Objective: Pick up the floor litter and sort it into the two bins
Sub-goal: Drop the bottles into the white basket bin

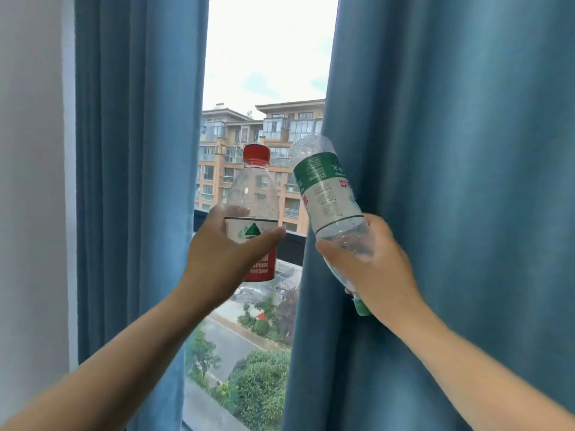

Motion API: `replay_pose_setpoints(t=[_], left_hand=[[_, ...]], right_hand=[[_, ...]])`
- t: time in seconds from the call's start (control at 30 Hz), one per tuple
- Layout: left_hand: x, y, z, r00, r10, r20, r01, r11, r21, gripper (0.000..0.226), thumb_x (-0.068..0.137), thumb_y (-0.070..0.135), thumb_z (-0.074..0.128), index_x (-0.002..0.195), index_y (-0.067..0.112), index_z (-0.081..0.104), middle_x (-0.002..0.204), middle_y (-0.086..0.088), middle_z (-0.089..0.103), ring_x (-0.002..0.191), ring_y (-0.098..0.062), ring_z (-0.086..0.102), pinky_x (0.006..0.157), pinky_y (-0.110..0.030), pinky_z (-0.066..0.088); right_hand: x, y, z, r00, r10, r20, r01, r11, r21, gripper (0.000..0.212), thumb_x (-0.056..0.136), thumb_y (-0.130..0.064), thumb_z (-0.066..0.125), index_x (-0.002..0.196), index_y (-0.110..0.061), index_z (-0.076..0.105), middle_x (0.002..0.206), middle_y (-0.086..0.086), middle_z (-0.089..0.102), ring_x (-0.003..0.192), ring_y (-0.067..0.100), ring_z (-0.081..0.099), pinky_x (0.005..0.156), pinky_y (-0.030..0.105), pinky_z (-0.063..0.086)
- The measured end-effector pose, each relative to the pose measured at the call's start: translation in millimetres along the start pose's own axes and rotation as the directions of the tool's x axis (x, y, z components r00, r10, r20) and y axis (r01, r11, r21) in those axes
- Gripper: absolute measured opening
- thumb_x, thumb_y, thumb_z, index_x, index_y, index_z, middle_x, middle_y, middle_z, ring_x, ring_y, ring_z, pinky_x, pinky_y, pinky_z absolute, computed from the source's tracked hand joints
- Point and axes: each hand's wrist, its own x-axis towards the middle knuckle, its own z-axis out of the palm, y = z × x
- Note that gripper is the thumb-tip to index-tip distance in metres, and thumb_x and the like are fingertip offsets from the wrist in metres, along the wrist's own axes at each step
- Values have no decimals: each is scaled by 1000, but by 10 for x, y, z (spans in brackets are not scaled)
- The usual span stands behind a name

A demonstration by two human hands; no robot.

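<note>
My left hand [222, 262] grips a clear plastic bottle with a red cap and red label [254, 194], held upright in front of the window. My right hand [373, 269] grips a second clear bottle with a green and white label [326, 188]; it is upside down and tilted, its green cap poking out below my palm and its base pointing up. Both bottles look empty. The two bottles are raised side by side, a small gap between them. No bins and no floor are in view.
Blue curtains [451, 181] hang on both sides of a narrow window gap [267, 73], through which apartment buildings, trees and a road show. A white wall [31, 181] runs along the left.
</note>
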Motion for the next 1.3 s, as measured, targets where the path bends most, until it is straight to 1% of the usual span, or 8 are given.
replay_pose_setpoints(t=[0.33,0.5,0.67,0.77,0.9,1.03,1.13,1.3], left_hand=[[-185,806,1077,980,118,158,-84,975,-208,43,62,45,84,92,33,56,83,9,69,71,-5,67,67,-26,53],[-402,1059,1722,954,155,257,-61,939,-340,39,69,32,81,99,29,56,76,13,69,64,5,64,49,-5,44],[-641,1261,2303,893,191,408,30,878,-477,42,66,34,81,100,31,57,77,11,70,66,-2,67,55,-14,50],[-760,1386,2624,832,249,496,82,828,-554,39,67,32,81,98,30,57,79,9,70,65,-3,67,53,-13,51],[-887,1548,2986,723,343,599,155,766,-625,40,67,32,81,99,28,57,82,6,70,67,-7,67,56,-19,53],[-1053,1668,3262,588,420,691,266,707,-655,43,66,32,82,101,28,57,82,6,70,68,-10,68,57,-22,53],[-1232,1735,3411,478,479,736,364,655,-662,41,68,26,82,100,26,56,82,3,69,64,-8,67,53,-18,53],[-1668,1840,3491,278,567,775,513,595,-619,42,68,25,82,101,26,56,84,3,70,67,-10,68,56,-21,53]], right_hand=[[-108,-265,-1284,962,-102,-254,88,994,-68,54,64,-52,74,111,-39,51,88,-10,70,63,7,59,51,21,40],[-377,-260,-1940,922,-112,-370,59,987,-150,53,63,-53,72,110,-42,51,94,-14,69,69,6,63,55,22,45],[-717,-271,-2470,863,-123,-491,4,972,-236,50,64,-51,74,109,-41,53,93,-14,70,70,6,64,59,25,46],[-904,-335,-2719,804,-154,-574,-29,954,-297,49,65,-48,74,108,-38,54,94,-15,70,73,6,66,62,27,47],[-1158,-466,-2931,694,-202,-691,-115,917,-383,46,72,-39,81,110,-35,54,94,-19,69,78,-1,66,63,19,50],[-1423,-607,-2966,565,-237,-790,-255,861,-440,48,69,-47,78,108,-38,53,90,-17,68,66,3,63,52,18,47],[-1644,-682,-2925,450,-279,-848,-352,818,-455,39,74,-41,76,104,-41,51,88,-21,65,67,9,65,48,24,53],[-2095,-860,-2786,295,-355,-887,-507,729,-460,43,75,-39,76,106,-44,47,89,-26,64,78,-6,64,52,16,53]])
